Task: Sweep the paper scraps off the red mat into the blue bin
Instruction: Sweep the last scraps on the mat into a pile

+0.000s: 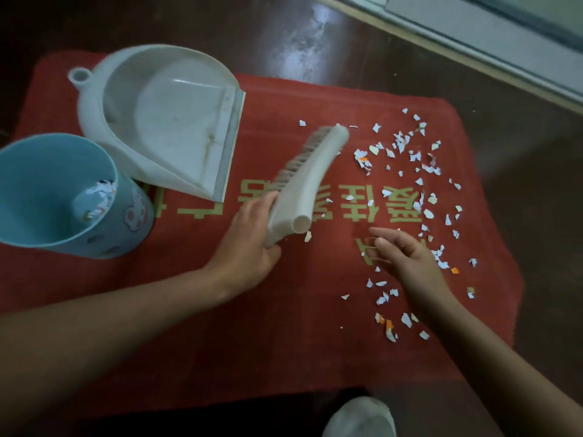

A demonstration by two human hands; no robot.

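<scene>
A red mat [252, 326] with gold characters covers the floor. Several white paper scraps [410, 159] lie scattered over its right half. My left hand [249, 244] grips the handle of a white hand brush [303, 181], which is lifted and tilted, bristles facing left. My right hand [407, 257] hovers over the scraps with fingers spread, holding nothing. A white dustpan [164, 121] lies on the mat's upper left, its lip facing right. The blue bin [47, 190] stands at the left edge with a few scraps inside.
Dark brown floor [315, 42] surrounds the mat. A pale door sill or frame [473, 36] runs across the upper right. A light-coloured shoe [359, 417] shows at the bottom edge, just off the mat.
</scene>
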